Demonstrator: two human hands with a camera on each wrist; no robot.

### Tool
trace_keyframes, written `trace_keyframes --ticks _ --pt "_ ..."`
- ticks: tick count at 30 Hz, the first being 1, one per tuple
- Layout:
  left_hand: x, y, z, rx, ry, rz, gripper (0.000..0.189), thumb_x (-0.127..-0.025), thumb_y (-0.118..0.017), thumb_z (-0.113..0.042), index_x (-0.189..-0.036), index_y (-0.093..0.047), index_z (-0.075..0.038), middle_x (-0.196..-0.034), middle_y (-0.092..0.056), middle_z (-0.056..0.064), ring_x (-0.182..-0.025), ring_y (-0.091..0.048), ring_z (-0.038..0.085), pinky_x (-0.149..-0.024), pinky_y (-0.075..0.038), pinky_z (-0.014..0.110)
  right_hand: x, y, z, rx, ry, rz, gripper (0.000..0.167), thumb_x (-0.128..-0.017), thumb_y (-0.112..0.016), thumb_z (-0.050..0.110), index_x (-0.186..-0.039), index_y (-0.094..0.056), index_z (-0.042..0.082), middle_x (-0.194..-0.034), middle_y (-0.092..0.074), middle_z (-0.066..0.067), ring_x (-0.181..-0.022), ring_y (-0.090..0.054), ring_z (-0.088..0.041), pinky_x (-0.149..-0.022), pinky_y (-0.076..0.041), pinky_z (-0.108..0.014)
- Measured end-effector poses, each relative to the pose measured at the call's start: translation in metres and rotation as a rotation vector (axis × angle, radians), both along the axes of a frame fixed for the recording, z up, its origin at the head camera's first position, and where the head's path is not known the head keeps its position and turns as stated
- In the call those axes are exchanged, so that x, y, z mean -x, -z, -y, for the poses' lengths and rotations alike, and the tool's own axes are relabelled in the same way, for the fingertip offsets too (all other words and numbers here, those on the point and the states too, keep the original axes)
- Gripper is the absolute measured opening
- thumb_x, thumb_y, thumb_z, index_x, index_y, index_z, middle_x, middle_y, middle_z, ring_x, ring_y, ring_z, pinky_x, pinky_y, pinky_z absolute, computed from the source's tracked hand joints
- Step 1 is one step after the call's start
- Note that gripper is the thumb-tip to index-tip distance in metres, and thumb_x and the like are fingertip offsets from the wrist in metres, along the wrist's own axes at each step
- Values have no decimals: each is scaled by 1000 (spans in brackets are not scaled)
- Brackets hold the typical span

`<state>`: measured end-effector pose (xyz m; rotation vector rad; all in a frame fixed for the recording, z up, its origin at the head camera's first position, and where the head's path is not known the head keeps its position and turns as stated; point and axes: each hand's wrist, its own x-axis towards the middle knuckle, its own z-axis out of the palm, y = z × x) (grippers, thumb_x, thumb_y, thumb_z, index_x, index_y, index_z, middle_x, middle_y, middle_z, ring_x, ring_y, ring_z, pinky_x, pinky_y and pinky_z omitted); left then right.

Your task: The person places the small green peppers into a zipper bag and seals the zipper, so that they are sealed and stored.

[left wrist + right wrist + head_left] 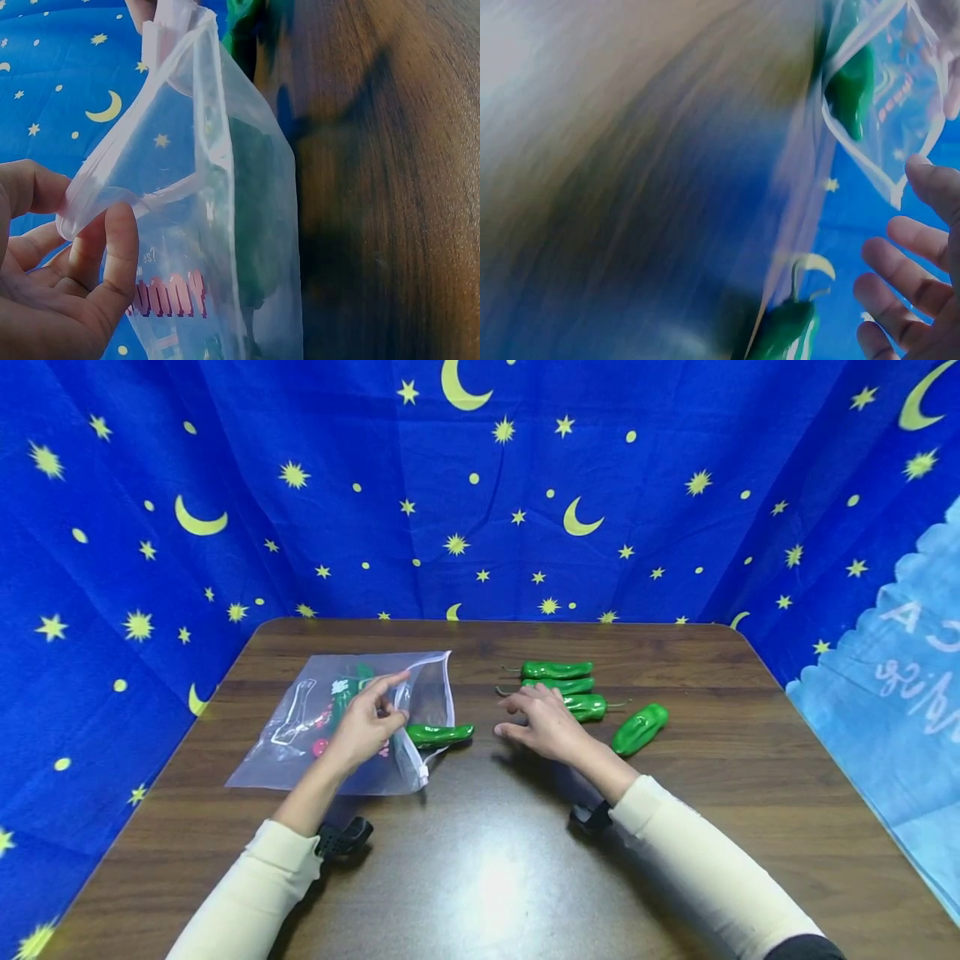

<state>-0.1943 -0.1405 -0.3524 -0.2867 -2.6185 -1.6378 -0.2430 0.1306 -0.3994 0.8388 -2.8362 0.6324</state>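
Observation:
A clear zip bag (pixel 258 764) with pink print lies on the left of the table, a dark green shape showing through it. My left hand (pixel 363 722) pinches the rim of its mouth between thumb and fingers and lifts it, so the mouth gapes; the left wrist view shows this hand (pixel 71 277) at the bag edge (pixel 97 161). One green pepper (pixel 446 735) lies in the mouth, its end sticking out to the right. My right hand (pixel 543 722), fingers spread and holding nothing, hovers beside a row of green peppers (pixel 557 670) and partly hides the nearer ones.
Another green pepper (pixel 641 729) lies slanted to the right of the row. The bag's white slider (pixel 423 773) is at its near right corner. A blue curtain (pixel 525 485) with moons and stars stands behind the wooden table (pixel 712 693).

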Motion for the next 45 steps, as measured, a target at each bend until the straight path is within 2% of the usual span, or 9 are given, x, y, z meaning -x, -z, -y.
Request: trace_keyframes --ticks 7,11,15,24,33,39,45 --pt "-1 0 0 -10 9 -1 58 -82 -55 8 -138 -42 3 -97 -47 22 -68 -43 8 -41 -37 13 4 -5 -27 19 60 -7 40 -82 -70 36 -114 -66 11 -105 -67 -7 -104 -55 -27 -87 -40 -44" --pt "-1 -1 0 -13 10 3 58 -82 -55 8 -139 -41 3 -99 -47 24 -69 -43 9 -40 -38 13 10 -7 -45 27 95 -15 41 -81 -70 36 -113 -67 11 -107 -66 -9 -103 -54 -28 -83 -38 -41" --pt "-1 -1 0 -16 8 10 58 -83 -54 8 -139 -41 2 -99 -47 24 -68 -43 8 -40 -38 13 17 -5 -63 28 133 -32 42 -81 -71 35 -114 -66 9 -105 -66 -10 -101 -54 -28 -78 -38 -40" --pt "-2 -2 -1 -5 8 23 58 -83 -54 7 -139 -41 2 -100 -46 23 -67 -42 9 -40 -37 13 26 1 -98 0 224 10 43 -83 -70 36 -115 -65 8 -105 -65 -13 -100 -52 -32 -79 -37 -43" --pt "-2 -1 -1 -1 8 33 58 -83 -54 7 -140 -41 1 -102 -46 24 -68 -42 9 -39 -38 14 31 8 -119 -38 259 32 44 -81 -71 34 -114 -66 6 -107 -65 -17 -100 -51 -34 -80 -37 -47" --pt "-2 1 0 1 16 8 58 -83 -54 7 -140 -39 4 -96 -45 20 -66 -41 6 -37 -39 17 33 12 -128 -62 245 59 43 -81 -71 33 -114 -66 6 -109 -65 -18 -105 -51 -37 -82 -37 -49" --pt "1 4 0 -2 2 25 57 -84 -53 7 -139 -41 2 -92 -44 17 -64 -41 7 -38 -38 15 34 14 -133 -82 233 99 46 -82 -70 34 -117 -64 6 -112 -65 -18 -104 -51 -36 -83 -36 -47"
